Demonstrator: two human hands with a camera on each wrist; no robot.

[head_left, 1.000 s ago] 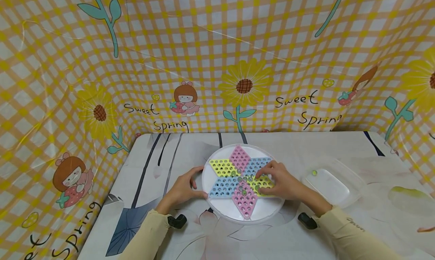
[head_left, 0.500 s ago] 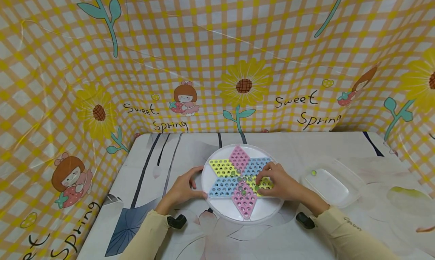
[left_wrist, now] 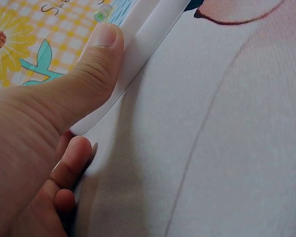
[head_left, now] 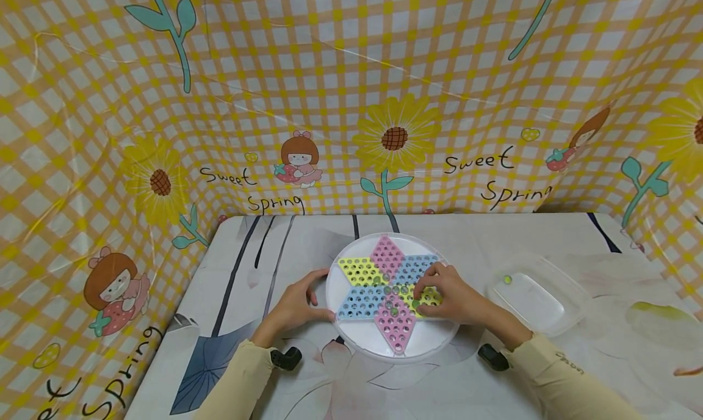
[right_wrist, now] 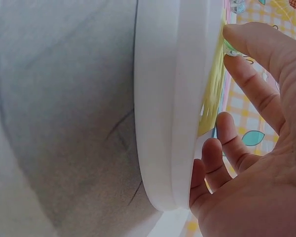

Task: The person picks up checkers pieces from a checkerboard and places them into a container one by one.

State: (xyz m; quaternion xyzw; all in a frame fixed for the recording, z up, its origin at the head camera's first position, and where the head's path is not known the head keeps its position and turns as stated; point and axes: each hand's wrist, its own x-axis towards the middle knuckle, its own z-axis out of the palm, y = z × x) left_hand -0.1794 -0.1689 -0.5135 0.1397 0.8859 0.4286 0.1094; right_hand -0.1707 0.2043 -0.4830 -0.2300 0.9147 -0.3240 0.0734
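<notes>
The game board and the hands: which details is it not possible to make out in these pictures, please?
Head view: part of the yellow section of the game board, covered by the right hand.
Right wrist view: much of the marble, hidden by the pinching fingertips.
Left wrist view: much of the game board, cut off by the top edge and behind the left hand.

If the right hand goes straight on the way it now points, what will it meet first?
Most likely the yellow part of the game board, just under the green marble that the right hand pinches; any gap there is unclear.
</notes>
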